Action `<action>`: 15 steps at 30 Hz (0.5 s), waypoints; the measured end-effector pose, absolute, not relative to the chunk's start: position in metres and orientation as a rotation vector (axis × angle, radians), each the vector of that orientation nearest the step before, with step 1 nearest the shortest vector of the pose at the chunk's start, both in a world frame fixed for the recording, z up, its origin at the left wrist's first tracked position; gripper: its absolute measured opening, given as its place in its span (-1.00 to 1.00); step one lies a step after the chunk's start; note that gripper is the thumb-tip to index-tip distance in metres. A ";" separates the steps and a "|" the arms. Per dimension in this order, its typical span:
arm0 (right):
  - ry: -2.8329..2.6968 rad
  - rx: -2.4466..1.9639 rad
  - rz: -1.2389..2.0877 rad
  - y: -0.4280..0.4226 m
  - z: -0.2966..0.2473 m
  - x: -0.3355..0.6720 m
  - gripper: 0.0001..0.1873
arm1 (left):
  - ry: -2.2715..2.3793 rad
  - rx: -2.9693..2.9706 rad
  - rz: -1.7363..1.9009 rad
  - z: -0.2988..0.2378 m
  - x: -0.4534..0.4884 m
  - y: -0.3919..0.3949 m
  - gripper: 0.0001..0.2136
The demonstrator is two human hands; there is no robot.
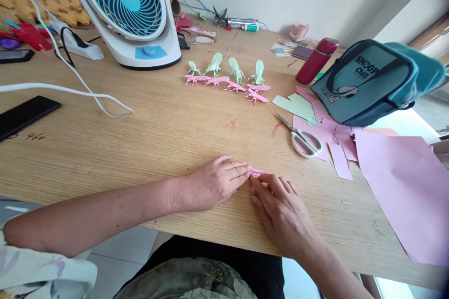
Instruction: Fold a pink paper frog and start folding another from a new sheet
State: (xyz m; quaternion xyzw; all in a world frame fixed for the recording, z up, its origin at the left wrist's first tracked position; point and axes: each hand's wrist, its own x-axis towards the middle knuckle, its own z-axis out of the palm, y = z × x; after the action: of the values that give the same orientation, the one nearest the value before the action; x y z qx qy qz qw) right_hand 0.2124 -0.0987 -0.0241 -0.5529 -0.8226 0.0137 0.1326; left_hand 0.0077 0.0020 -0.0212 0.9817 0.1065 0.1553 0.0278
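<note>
Low over the table's near edge, a small folded piece of pink paper (257, 172) lies between my two hands. My left hand (218, 183) has its fingers pressed together on the paper's left end, its thumb hidden. From the right, my right hand (280, 210) pinches the paper between thumb and curled fingers. Much of the piece is covered, so its full shape cannot be made out. Farther back stand pink folded-paper insects (235, 86) in a row, with green folded-paper figures (236, 70) behind them.
Right of my hands lie scissors (304, 142), green paper pieces (296, 106), pink scraps (339, 161) and a large pink sheet (400, 187). Behind stand a teal bag (368, 86) and a red flask (317, 60). A fan (140, 49), white cable (70, 88) and black phone (28, 114) occupy the left.
</note>
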 end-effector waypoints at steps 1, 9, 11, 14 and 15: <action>-2.387 -1.611 0.017 -0.098 -0.024 0.211 -0.61 | 0.333 3.034 0.474 -0.021 0.008 0.002 -0.66; -2.389 -1.638 -0.118 -0.098 -0.021 0.207 -0.67 | 0.329 3.032 0.527 -0.021 0.011 0.000 -0.65; -2.321 -1.640 -0.127 -0.100 -0.020 0.206 -0.73 | 0.320 2.967 0.576 -0.021 0.011 -0.001 -0.65; -2.265 -1.649 -0.151 -0.099 -0.020 0.206 -0.79 | 0.310 2.793 0.636 -0.020 0.011 -0.004 -0.63; -2.260 -1.657 -0.157 -0.098 -0.019 0.207 -0.80 | 0.311 2.736 0.638 -0.020 0.011 -0.004 -0.65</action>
State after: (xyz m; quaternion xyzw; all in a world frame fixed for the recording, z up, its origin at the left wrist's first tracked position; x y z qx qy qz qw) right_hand 0.2072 -0.0981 -0.0192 -0.5820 -0.7941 -0.0550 0.1666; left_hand 0.0109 -0.0038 -0.0199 0.9560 0.1087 0.2228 0.1569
